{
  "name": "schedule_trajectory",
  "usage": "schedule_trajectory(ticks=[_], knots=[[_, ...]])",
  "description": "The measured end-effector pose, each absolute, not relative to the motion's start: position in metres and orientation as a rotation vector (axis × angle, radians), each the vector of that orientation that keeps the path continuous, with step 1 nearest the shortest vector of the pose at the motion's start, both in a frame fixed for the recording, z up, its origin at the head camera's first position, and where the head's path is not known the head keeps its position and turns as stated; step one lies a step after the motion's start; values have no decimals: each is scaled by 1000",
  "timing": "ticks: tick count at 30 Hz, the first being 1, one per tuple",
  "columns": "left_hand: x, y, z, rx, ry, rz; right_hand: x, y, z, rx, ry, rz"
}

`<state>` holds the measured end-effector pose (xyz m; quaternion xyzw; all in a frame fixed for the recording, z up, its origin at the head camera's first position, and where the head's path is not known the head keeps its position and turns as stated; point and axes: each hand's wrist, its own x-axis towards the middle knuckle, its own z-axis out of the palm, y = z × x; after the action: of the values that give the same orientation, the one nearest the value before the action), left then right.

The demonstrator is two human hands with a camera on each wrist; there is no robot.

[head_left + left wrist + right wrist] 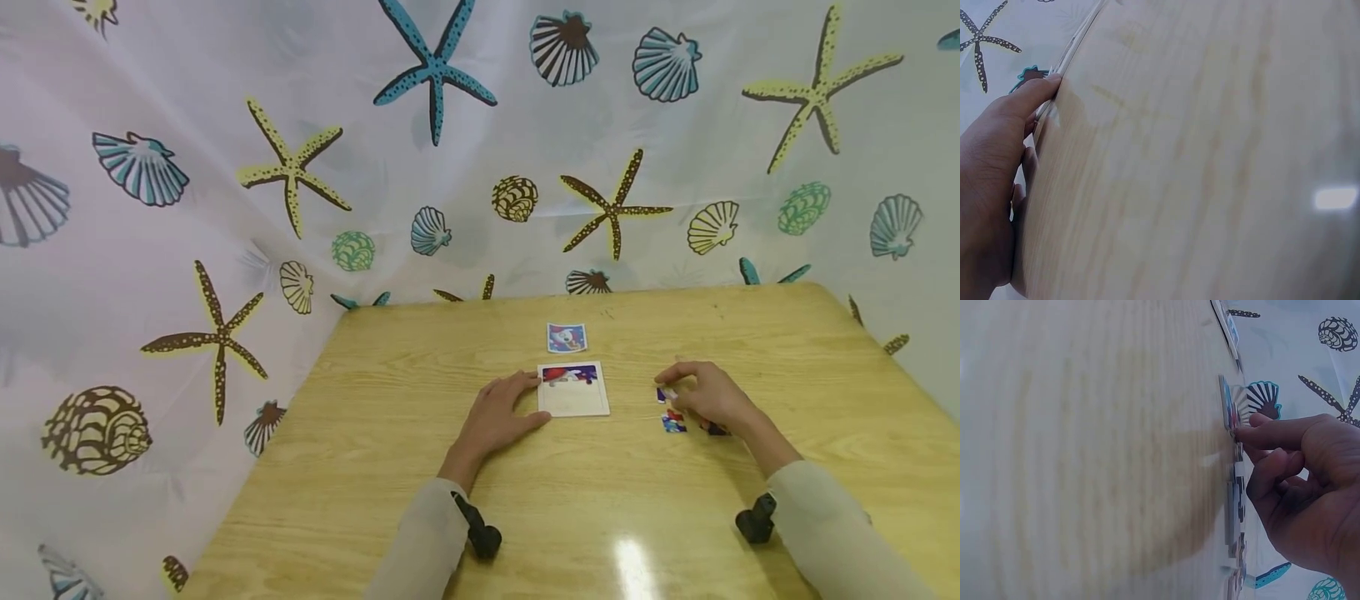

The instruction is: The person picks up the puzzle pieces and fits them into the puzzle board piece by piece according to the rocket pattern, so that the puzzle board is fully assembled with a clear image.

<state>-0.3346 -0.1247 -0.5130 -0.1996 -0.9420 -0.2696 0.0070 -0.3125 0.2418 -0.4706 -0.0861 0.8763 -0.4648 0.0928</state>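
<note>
A white puzzle tray (573, 404) lies flat on the wooden table, with joined puzzle pieces (570, 374) filling its upper part in purple, red and white. My left hand (498, 417) rests at the tray's left side, fingers extended, its fingertips at the edge and the thumb near the lower left corner. Farther right, my right hand (708, 396) is over several loose puzzle pieces (673, 422), with bent fingers. In the right wrist view, its fingertips meet a puzzle piece (1227, 403); whether they pinch it is unclear. The palm partly covers another dark piece (717, 430).
A small square picture card (566, 337) with a white figure on blue lies behind the tray. The wooden table (390, 417) reaches back to a white curtain (480, 150) printed with shells and starfish. Light glares off the table's near part.
</note>
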Motion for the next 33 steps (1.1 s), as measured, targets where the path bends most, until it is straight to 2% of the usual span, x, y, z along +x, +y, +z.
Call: schedule_trajectory(ticks=[33], knots=[[-337,-123,-513,-614,-2979,-775,-312,243,-469,-294,2649,-1334]])
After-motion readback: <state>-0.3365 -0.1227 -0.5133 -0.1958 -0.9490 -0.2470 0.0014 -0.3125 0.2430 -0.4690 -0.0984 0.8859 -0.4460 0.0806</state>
